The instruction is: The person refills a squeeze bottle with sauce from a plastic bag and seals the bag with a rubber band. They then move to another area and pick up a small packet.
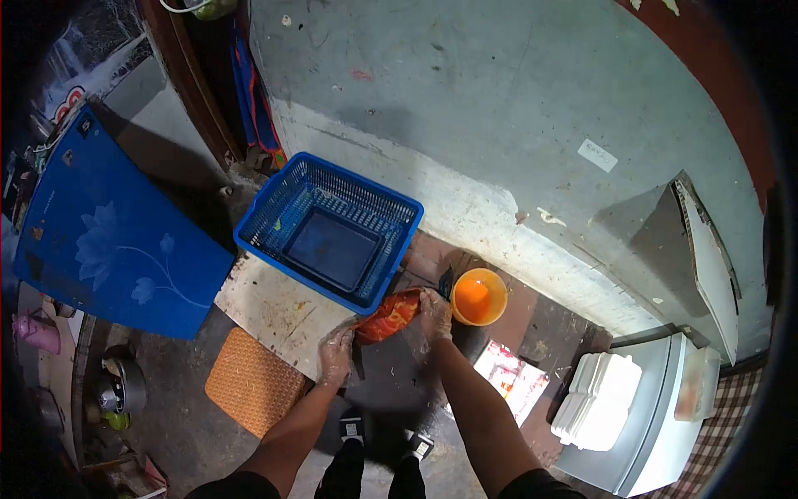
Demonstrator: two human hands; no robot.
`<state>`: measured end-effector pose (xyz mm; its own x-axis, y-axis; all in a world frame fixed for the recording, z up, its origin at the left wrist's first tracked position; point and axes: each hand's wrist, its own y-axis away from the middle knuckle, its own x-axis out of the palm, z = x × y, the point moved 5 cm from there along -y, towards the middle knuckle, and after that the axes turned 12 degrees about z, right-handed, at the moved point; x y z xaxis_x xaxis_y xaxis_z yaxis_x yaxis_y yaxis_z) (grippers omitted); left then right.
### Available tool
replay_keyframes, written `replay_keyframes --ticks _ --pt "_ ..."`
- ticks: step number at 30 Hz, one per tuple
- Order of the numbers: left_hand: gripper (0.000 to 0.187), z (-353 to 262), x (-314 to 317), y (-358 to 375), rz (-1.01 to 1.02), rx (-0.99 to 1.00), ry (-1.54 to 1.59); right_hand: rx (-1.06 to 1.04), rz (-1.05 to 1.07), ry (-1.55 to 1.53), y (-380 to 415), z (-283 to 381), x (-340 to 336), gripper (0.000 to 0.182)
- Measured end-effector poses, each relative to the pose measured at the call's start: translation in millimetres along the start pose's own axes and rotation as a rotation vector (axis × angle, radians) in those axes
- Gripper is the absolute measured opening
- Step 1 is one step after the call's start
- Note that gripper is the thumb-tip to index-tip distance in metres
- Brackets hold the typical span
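Note:
A long, glossy red thing with orange markings (389, 318) is stretched between my hands, low in front of me. It looks like a marinated slab or a printed packet; I cannot tell which. My left hand (336, 353), in a clear plastic glove, is closed at its left end. At the other end, the gloved fingers of my right hand (434, 316) are wrapped round it. Just beyond it stands a blue plastic basket (301, 276) with slotted walls and a dark bottom. Close to my right hand is a yellow-orange tub (499, 296) with bright orange inside.
A stained pale board (278, 312) lies under the basket's near side, with an orange woven-textured seat (253, 382) beside it. White foam boxes (598, 399) and a red-and-white printed sheet (524, 391) are at right. A blue floral-patterned door (125, 241) stands left; a wall (465, 100) rises behind.

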<state>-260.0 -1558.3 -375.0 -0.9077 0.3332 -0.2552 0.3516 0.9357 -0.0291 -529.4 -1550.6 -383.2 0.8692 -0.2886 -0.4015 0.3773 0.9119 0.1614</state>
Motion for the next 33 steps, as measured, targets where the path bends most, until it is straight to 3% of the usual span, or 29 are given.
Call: replay_keyframes --ticks 2,5,7,11,14,16,21,23,26,28,30,33 --pt "0.027 -25 -5 -3 0.072 -0.033 -0.171 -0.041 -0.024 0.050 1 2 -2 0.027" --pt "0.028 -2 -5 -3 0.026 0.051 -0.181 -0.094 -0.026 0.082 3 7 -1 0.028" --pt "0.026 -7 -6 -2 -0.013 0.126 -0.339 -0.039 -0.027 0.008 3 3 -1 0.028" --pt "0.027 -16 -8 -10 -0.035 0.153 -0.297 -0.006 0.032 -0.255 2 8 1 0.026" --pt "0.025 -3 -6 -13 0.028 0.028 -0.367 -0.040 0.023 -0.292 0 24 1 0.026" --pt "0.025 20 -3 -12 -0.025 0.005 -0.129 -0.024 -0.001 -0.232 -8 12 7 0.026" --pt "0.025 -33 -4 -10 -0.060 -0.008 -0.140 0.012 -0.009 -0.209 -17 -6 17 0.027" --pt "0.024 -28 -4 -7 -0.070 -0.052 -0.167 0.105 0.021 -0.181 -13 7 13 0.027" --pt "0.020 -4 1 -11 -0.068 -0.070 -0.182 0.074 0.008 -0.116 -16 5 15 0.027" --pt "0.022 -8 3 -13 -0.070 0.027 -0.160 0.090 0.016 -0.144 -9 16 13 0.026" --pt "0.023 -16 2 -10 -0.064 -0.042 -0.117 0.111 0.027 -0.173 -3 21 14 0.027" --pt "0.027 -24 2 -9 -0.075 -0.080 0.035 0.013 0.041 -0.089 0 21 13 0.038"
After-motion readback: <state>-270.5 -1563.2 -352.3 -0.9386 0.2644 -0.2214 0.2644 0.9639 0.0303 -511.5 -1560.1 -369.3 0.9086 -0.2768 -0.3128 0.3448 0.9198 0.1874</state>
